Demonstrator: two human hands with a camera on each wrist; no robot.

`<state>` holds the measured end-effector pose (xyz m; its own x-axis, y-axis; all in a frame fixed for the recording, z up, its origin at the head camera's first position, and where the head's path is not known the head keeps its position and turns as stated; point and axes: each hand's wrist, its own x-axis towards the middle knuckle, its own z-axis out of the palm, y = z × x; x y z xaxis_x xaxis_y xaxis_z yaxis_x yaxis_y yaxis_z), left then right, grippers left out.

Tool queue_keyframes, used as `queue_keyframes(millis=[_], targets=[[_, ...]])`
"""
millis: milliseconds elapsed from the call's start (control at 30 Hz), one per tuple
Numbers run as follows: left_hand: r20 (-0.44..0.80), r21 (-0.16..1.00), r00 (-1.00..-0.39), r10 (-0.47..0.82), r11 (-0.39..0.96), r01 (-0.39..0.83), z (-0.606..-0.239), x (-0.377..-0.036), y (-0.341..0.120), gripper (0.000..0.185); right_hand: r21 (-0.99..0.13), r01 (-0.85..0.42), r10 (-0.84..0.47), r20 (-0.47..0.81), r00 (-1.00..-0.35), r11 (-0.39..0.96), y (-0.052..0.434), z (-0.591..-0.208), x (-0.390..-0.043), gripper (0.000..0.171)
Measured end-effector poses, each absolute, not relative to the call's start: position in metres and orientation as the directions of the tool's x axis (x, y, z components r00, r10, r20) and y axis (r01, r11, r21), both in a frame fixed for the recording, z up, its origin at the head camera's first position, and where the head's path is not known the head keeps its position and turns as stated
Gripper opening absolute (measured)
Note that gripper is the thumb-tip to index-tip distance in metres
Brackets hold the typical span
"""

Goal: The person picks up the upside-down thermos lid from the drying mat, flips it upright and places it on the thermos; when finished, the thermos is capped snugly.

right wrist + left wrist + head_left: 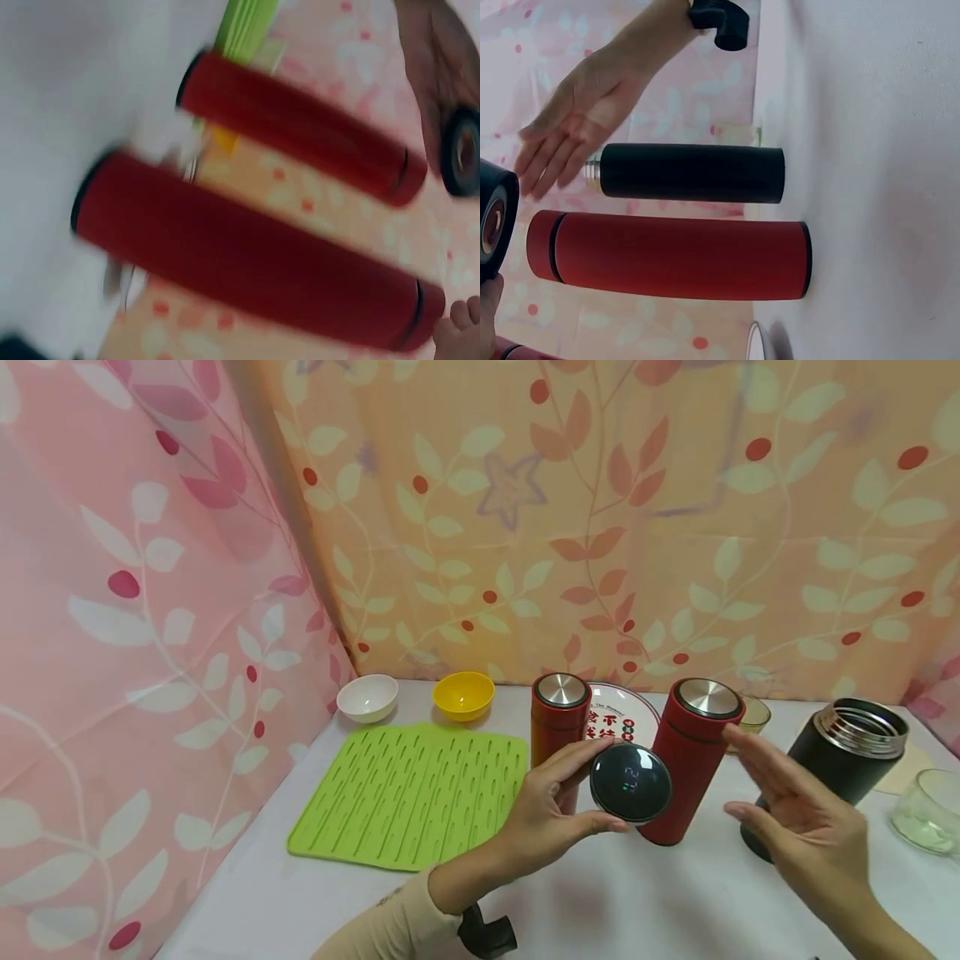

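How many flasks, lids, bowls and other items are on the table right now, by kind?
Red flasks, capped: 2
Black flask, open-topped: 1
Black lid with display, held in the left hand: 1
Opaque bowls: 2, white bowl, yellow bowl
Glass bowls: 2
Printed plate: 1
Green mat: 1
Total: 10

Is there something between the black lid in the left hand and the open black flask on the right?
Yes. The nearer red flask stands between the black lid, held by the left hand, and the black flask. The open right hand also hovers there.
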<state>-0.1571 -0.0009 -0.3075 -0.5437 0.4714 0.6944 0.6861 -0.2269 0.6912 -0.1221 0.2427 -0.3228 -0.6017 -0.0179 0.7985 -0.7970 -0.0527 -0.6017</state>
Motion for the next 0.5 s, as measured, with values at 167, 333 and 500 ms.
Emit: queue_keyframes(millis=[167,333,500], targets=[[0.696,0.681,-0.537,0.477,-0.201,0.704,-0.303,-0.156,0.001,0.073,-0.643,-0.763,0.249,0.751,-0.611,0.07,0.284,-0.317,-0.111,0.055],[0.693,0.676,-0.535,0.484,-0.178,0.715,-0.296,-0.157,0.007,0.071,-0.797,-0.459,0.469,0.603,-0.645,0.394,0.328,-0.332,-0.114,0.063],[0.696,0.667,-0.537,0.476,-0.153,0.729,-0.283,-0.158,0.018,0.069,-0.855,-0.37,0.488,0.514,-0.706,0.365,0.376,-0.38,-0.136,0.071]])
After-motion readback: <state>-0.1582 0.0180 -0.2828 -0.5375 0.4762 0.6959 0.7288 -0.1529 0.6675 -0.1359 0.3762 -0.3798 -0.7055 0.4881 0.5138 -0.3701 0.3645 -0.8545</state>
